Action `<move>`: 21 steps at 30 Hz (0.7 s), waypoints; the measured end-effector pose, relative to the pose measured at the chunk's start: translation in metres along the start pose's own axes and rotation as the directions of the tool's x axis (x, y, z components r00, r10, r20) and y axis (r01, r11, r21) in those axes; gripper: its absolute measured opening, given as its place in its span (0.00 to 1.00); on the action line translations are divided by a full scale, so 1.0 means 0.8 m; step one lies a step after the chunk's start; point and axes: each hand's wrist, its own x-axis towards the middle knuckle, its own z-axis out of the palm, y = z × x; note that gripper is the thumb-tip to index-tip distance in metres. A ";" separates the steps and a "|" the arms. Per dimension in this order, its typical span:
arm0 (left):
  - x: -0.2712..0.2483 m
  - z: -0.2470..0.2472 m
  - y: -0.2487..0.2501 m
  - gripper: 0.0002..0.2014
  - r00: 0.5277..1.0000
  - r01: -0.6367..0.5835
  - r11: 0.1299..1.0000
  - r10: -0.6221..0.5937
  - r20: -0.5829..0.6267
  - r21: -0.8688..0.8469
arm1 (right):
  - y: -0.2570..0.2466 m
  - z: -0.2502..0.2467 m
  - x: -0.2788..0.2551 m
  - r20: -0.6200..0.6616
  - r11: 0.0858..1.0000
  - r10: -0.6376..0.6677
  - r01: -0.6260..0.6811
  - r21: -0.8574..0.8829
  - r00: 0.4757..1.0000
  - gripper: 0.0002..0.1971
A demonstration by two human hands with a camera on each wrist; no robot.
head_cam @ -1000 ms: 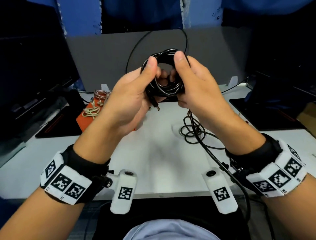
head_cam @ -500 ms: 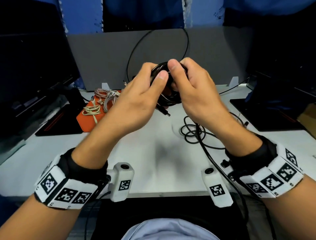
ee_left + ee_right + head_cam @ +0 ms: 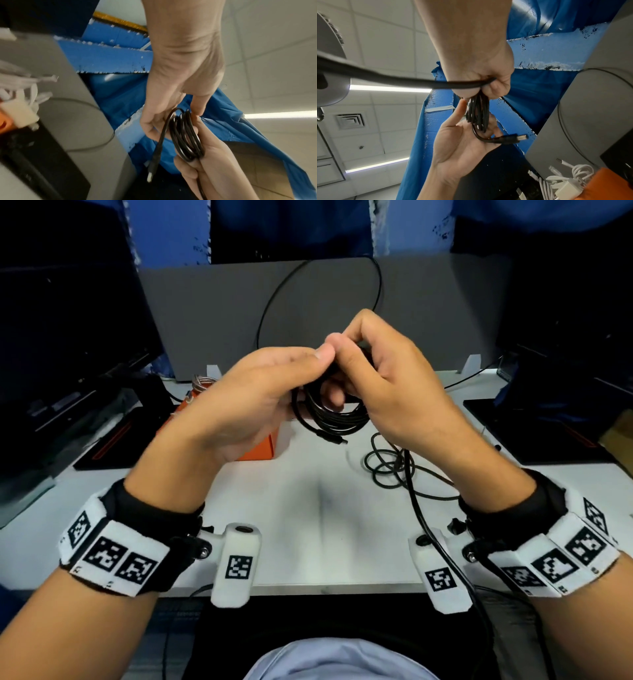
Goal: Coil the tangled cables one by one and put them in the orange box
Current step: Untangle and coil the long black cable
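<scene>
I have the black cable coil [image 3: 329,412] up in the air between both hands, above the tabletop [image 3: 308,508]. My right hand [image 3: 394,385] is curled tight round the top of the loops; my left hand [image 3: 260,398] pinches them from the other side, fingers [image 3: 154,129] bent round the strands. It looks light, limp and springy, so I judge the loops will slip apart unless gripped across the whole bundle. The plug end [image 3: 151,169] dangles free. The orange box [image 3: 260,446] sits at 9 o'clock of the coil, partly hidden by my left hand, with pale cables [image 3: 565,180] in it.
</scene>
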 end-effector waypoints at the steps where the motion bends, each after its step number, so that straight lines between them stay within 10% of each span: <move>1: 0.002 0.004 -0.003 0.22 1.000 -0.004 0.995 0.004 0.002 -0.098 | -0.001 -0.002 -0.001 0.004 1.000 0.004 -0.004 0.017 1.000 0.13; 6: 0.012 0.025 -0.011 0.14 0.999 0.012 0.842 0.017 0.047 -0.539 | 0.002 -0.002 -0.002 -0.118 1.000 -0.008 0.010 0.021 0.993 0.09; 17: 0.011 0.016 -0.003 0.09 0.986 -0.164 0.733 0.108 -0.125 -0.660 | 0.014 0.001 0.004 -0.178 0.990 -0.067 0.088 0.109 0.982 0.13; 21: 0.015 -0.003 -0.002 0.09 0.978 -0.208 0.559 0.095 -0.187 -0.803 | 0.023 0.008 0.002 0.097 0.987 0.025 -0.009 -0.159 0.995 0.13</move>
